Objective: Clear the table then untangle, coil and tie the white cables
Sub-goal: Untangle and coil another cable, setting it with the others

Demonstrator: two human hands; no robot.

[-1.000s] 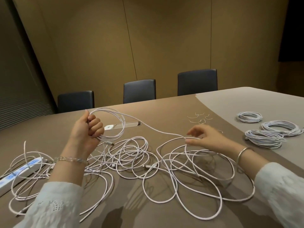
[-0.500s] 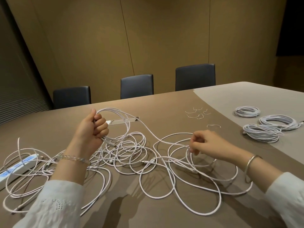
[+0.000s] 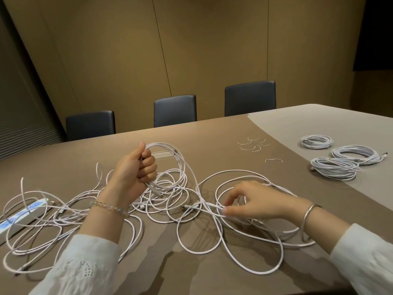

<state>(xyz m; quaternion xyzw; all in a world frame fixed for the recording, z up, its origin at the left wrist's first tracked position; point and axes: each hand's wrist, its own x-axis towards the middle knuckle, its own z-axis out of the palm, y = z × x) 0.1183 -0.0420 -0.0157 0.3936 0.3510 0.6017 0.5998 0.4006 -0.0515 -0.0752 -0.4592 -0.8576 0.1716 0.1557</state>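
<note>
A brown table (image 3: 212, 133) carries a tangle of white cables (image 3: 170, 201) across its near half; places below are given relative to this tangle. At the tangle's left edge a white power strip (image 3: 23, 216) lies partly under cable loops and is cut off by the frame, so its full length cannot be made out. Which strand belongs to which cable cannot be told where the loops cross. Above the tangle's middle, the left hand (image 3: 136, 173) is raised clear of the table and closed in a fist around a gathered coil (image 3: 170, 165) of several turns; the coil stands roughly upright, its loop arching to the right of the fist and its lower ends hanging down into the tangle. At the tangle's right part, the right hand (image 3: 255, 203) rests low over the loops, thumb and fingertips (image 3: 225, 208) pinched together on a single strand that runs roughly left to right along the table; the other fingers are loosely curled, and the loops beneath the palm are hidden. Beyond the tangle, toward the far right, short twist ties (image 3: 253, 145) lie scattered on the table. Well to the right of the tangle, on the table's lighter section, three finished coils (image 3: 333, 167) lie flat. Three dark chairs (image 3: 175, 110) stand behind the table's far edge.
</note>
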